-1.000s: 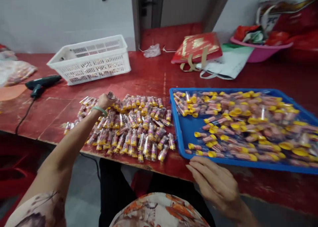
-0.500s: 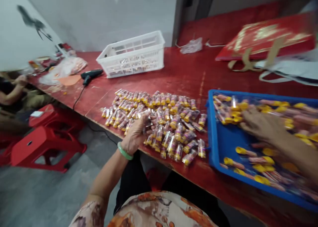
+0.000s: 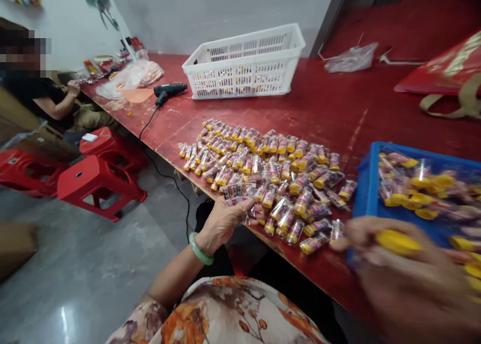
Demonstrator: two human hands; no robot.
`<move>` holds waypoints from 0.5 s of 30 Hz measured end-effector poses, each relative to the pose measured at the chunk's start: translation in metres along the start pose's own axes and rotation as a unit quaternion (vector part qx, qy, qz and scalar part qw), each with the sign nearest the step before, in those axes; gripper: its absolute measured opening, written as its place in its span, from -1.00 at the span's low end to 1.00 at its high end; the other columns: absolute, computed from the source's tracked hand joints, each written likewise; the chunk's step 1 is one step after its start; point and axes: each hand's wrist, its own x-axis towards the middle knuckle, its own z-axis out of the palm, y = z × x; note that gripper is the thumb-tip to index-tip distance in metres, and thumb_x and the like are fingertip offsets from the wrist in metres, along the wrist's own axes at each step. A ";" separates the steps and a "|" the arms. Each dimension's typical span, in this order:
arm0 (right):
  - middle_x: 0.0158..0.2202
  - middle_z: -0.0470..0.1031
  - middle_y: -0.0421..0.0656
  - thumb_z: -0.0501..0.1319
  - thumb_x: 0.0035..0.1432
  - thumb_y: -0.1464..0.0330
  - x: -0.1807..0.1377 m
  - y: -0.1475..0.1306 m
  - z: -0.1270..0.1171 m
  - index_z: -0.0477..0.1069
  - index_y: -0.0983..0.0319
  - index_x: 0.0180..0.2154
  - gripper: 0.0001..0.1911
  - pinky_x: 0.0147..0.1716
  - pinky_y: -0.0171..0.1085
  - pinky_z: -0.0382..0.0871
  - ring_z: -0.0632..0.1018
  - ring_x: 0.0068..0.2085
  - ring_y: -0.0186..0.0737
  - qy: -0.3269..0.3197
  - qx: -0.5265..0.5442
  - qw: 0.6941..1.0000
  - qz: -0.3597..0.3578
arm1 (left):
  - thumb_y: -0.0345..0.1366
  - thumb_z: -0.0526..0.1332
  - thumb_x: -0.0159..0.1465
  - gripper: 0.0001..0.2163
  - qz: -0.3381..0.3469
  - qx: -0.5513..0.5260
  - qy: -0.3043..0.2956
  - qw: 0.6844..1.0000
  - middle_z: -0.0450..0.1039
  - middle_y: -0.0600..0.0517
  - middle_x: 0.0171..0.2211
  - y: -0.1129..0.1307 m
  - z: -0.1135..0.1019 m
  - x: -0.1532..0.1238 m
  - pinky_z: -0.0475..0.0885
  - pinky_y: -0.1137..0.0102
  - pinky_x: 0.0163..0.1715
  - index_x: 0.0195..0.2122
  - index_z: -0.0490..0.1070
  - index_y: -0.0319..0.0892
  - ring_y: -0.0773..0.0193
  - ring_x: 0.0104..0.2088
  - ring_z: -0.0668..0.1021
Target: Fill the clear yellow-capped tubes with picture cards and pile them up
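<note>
The right hand (image 3: 409, 279) has been withdrawn from among the pieces in the blue tray (image 3: 364, 188), and 1 yellow-ended piece (image 3: 399, 242) is now held. The left hand (image 3: 225, 218) has been drawn back from the far rows of wrapped tubes (image 3: 274, 172).

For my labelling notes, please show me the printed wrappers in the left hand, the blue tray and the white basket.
Printed wrappers (image 3: 236, 191), head view: upper part.
Blue tray (image 3: 367, 183), head view: left side wall.
White basket (image 3: 242, 62), head view: front rim.

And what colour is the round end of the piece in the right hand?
Yellow; the round end shows best in the head view, in the right hand.
</note>
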 end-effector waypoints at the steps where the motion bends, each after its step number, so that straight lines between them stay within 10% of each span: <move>1: -0.35 0.44 -0.07 0.23 0.08 0.26 -0.006 -0.008 0.024 0.36 0.12 -0.33 -0.89 -0.62 -0.20 0.32 0.45 -0.53 -0.20 -0.024 0.138 0.988 0.064 | -0.16 0.49 -0.08 -0.65 -0.006 -0.003 0.010 1.000 0.56 -0.11 -0.45 -0.003 -0.001 -0.004 0.50 0.41 -0.49 -0.37 0.53 -0.32 0.25 -0.51 0.58; 7: -0.59 0.35 -0.30 0.42 -0.15 0.23 -0.001 -0.033 0.117 0.35 0.20 -0.35 -0.65 -0.70 -0.39 0.17 0.31 -0.67 -0.42 -0.076 0.301 0.898 0.311 | -0.18 0.50 -0.10 -0.66 0.003 0.028 0.015 0.999 0.54 -0.06 -0.48 -0.018 -0.010 -0.026 0.42 0.48 -0.58 -0.39 0.56 -0.31 0.29 -0.53 0.55; 15: -0.55 0.38 -0.29 0.45 -0.28 0.29 0.014 -0.032 0.126 0.35 0.23 -0.44 -0.64 -0.64 -0.42 0.21 0.35 -0.57 -0.42 -0.134 0.209 0.924 0.291 | -0.12 0.45 -0.01 -0.70 -0.016 0.072 0.023 0.997 0.39 0.07 -0.62 -0.022 -0.029 -0.033 0.02 0.51 -0.70 -0.43 0.54 -0.28 0.48 -0.66 0.32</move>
